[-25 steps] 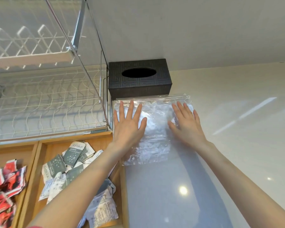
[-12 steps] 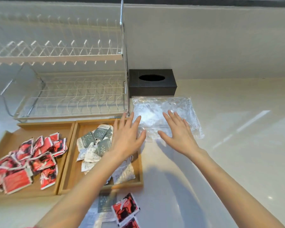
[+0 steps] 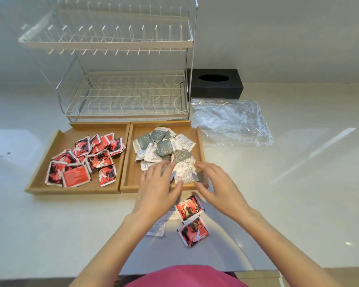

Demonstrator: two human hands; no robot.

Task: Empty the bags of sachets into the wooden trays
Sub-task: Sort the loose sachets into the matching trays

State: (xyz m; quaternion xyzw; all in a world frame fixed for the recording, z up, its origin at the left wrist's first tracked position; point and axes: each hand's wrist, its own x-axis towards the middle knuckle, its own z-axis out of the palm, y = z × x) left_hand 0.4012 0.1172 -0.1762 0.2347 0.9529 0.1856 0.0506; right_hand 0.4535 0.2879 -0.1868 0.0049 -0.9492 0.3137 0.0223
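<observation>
Two wooden trays stand side by side on the white counter. The left tray [image 3: 56, 141] holds several red and black sachets [image 3: 85, 158]. The right tray [image 3: 131, 179] holds several grey and white sachets [image 3: 164, 145]. My left hand [image 3: 157, 189] hovers open over the right tray's front edge. My right hand [image 3: 218, 187] hovers open at that tray's front right corner. Neither holds anything. In front of the trays lie two red sachets [image 3: 190, 208] and a white sachet [image 3: 159, 226] loose on the counter. The empty clear plastic bags [image 3: 230, 123] lie flat to the right of the trays.
A two-tier wire dish rack [image 3: 124, 96] stands right behind the trays. A black tissue box [image 3: 216, 83] sits against the wall behind the plastic bags. The counter's front edge runs just above my pink top [image 3: 187, 276].
My hands left the flattened plastic bags and drew back toward me, over the front of the right tray. The view tilted down and now shows both trays and the loose sachets.
</observation>
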